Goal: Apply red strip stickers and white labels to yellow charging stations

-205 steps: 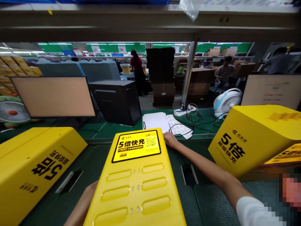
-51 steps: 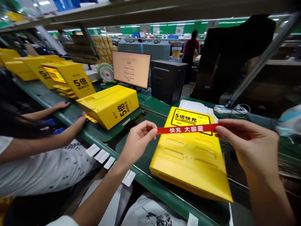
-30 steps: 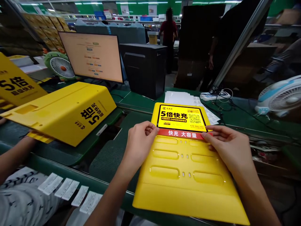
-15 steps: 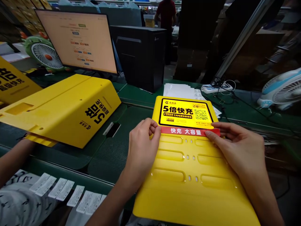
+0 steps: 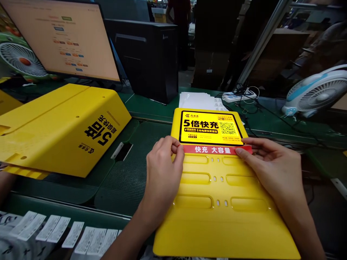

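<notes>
A yellow panel (image 5: 219,227) with slotted recesses lies in front of me, its far end bearing a large label (image 5: 211,128) with black print and a QR code. Just below that label, a red sticker strip (image 5: 213,150) with white characters stretches across the panel. My left hand (image 5: 165,169) pinches the strip's left end between thumb and finger. At its right end, my right hand (image 5: 273,166) grips it, thumb on top, the other fingers partly hidden. Whether the strip's middle touches the panel I cannot tell.
A yellow housing (image 5: 62,126) sits to the left, a person's arm (image 5: 7,184) beneath it. Behind are a monitor (image 5: 65,39), a black computer case (image 5: 146,57), paper sheets (image 5: 196,101), a power strip (image 5: 240,95) and a white fan (image 5: 317,90). White labels (image 5: 73,234) hang along the front edge.
My view has turned slightly right, so the monitor and yellow housing sit further left. Both hands keep their hold on the red strip, which is nearly unmoved on the panel.
</notes>
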`<action>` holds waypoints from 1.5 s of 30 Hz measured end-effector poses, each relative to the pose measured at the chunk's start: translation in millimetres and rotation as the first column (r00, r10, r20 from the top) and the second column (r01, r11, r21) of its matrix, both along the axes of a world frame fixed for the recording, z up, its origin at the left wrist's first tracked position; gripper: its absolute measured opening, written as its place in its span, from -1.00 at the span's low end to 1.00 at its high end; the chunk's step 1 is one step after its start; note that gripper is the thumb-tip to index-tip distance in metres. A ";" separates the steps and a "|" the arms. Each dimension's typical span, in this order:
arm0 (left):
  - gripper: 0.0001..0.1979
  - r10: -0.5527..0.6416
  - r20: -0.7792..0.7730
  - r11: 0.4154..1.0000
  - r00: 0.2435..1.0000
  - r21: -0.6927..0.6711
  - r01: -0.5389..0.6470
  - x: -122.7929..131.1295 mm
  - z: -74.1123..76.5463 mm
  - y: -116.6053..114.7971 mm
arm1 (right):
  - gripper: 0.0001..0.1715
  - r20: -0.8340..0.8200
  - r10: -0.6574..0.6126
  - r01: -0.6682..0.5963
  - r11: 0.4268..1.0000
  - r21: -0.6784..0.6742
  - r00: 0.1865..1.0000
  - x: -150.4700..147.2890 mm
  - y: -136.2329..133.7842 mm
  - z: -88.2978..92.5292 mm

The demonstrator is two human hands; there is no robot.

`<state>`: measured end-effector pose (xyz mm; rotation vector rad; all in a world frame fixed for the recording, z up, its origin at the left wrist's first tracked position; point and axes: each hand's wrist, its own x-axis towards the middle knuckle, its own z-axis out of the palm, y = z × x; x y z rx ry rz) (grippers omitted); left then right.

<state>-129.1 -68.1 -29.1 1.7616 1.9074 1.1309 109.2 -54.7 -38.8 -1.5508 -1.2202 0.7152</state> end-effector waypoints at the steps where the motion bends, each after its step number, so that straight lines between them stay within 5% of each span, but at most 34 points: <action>1: -0.87 0.001 0.001 1.000 1.000 0.005 -0.001 0.4 -0.2 -0.4 | -0.58 0.007 -0.003 0.003 1.000 0.000 1.000 0.2 0.1 -0.2; 45: -0.90 0.010 -0.087 0.998 0.996 0.064 -0.005 4.1 -0.6 0.2 | -0.63 0.072 -0.006 0.004 0.999 0.033 0.997 1.7 -1.6 -0.2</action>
